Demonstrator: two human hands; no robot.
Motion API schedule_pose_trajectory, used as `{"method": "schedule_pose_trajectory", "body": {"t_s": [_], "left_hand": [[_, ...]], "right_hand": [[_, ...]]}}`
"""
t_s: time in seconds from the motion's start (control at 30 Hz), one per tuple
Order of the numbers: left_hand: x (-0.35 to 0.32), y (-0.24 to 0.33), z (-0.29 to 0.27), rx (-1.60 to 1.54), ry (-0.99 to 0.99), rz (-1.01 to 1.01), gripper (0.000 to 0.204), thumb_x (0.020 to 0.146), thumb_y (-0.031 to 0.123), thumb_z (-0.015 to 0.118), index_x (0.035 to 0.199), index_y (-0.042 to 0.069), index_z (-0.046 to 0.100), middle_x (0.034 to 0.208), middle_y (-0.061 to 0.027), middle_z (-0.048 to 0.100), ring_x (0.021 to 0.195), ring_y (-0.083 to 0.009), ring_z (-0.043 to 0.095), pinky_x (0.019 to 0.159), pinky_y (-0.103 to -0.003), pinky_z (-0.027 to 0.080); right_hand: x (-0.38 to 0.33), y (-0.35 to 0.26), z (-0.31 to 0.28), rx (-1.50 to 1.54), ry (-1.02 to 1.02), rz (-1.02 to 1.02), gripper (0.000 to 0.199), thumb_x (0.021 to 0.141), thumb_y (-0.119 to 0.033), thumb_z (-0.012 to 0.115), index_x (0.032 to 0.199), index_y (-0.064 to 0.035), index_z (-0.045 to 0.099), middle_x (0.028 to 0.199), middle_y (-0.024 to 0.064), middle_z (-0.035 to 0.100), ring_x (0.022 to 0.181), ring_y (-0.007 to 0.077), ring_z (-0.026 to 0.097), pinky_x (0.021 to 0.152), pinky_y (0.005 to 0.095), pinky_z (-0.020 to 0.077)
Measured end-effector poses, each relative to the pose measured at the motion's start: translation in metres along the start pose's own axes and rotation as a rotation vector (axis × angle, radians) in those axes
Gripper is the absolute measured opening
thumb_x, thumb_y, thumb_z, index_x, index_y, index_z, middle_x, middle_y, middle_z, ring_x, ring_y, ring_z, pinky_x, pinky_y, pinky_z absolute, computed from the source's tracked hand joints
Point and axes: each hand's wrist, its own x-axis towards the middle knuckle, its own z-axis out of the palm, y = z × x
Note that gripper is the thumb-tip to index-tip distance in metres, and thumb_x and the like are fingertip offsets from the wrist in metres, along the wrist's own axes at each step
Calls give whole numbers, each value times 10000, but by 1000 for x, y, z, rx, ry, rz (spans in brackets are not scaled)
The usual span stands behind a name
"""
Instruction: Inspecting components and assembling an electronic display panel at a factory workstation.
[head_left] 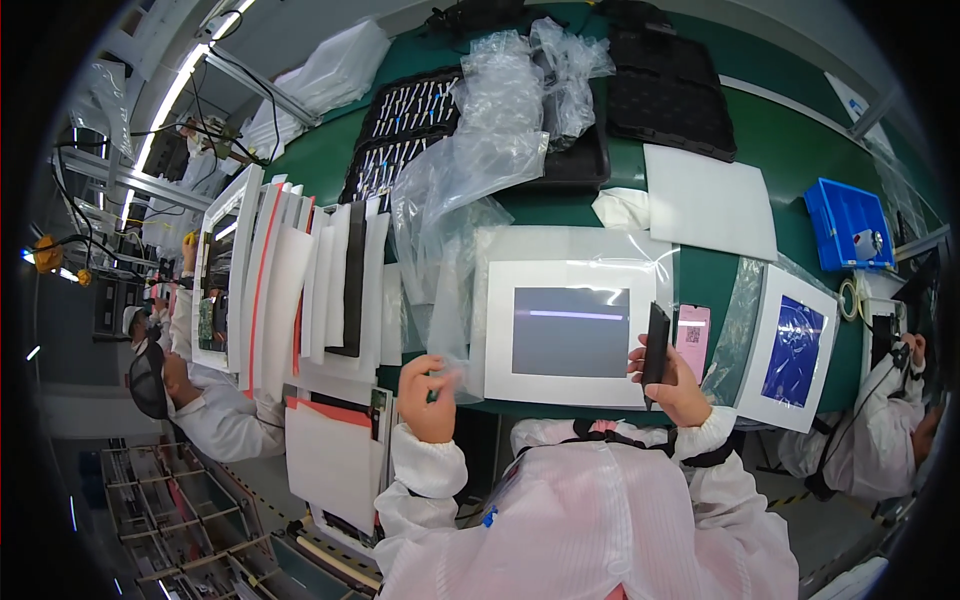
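In front of me lies a white-framed panel [505,375] with a grey screen, resting on clear plastic over the green table. My right hand [680,392] is closed around a flat black rectangular device [655,345], held upright on edge over the panel's right side. Just beyond it is a pink card [692,340] with a printed square code. My left hand [428,398] is at the panel's lower left, its fingers curled and pinching the edge of a clear plastic bag [450,330].
Framed boards and foam sheets [315,280] stand in a row at left. Black trays of small parts [410,110], crumpled plastic [500,80] and white foam [710,195] lie behind. At right are a blue bin [850,225] and a second, blue-screened panel [765,390]. Other people work on both sides.
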Motion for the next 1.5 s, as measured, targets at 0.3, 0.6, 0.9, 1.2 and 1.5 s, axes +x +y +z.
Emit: {"method": "schedule_pose_trajectory", "body": {"t_s": [0.3,0.6,0.9,1.2,1.5], "left_hand": [[-77,-33,61,105,-487,-221,420,650,48,650,1034,38,482,1125,-188,466,1086,-350,437,914,-394,360],[-84,-48,83,438,-540,-227,468,722,83,598,1157,39,431,1082,-153,471,1043,-338,425,876,-419,360],[-93,-36,66,436,-452,-218,395,680,34,586,1068,44,513,1044,-135,490,1010,-326,453,832,-421,385],[-80,-26,49,221,-268,-409,91,736,98,645,793,33,618,746,-87,593,638,-254,570,585,-336,452],[-70,-32,33,-278,-74,-642,133,822,102,597,780,-3,526,837,-89,585,704,-163,563,645,-247,456]], "right_hand": [[-1,9,9,-86,26,91,697,614,-10,610,1256,-35,338,1041,87,472,948,191,498,846,299,409],[-10,14,-3,-11,92,68,681,627,-10,621,1248,-24,344,1027,89,475,951,192,494,843,296,406],[-9,19,-1,-47,56,105,711,662,-47,660,1267,15,292,1054,97,466,982,188,481,875,295,396],[-2,26,7,-193,-18,151,794,622,-71,730,1278,-11,287,1077,95,444,1013,193,454,875,289,383],[8,40,20,-225,-148,339,932,620,-163,743,1328,5,161,1120,145,414,1021,235,450,916,314,352]]}}
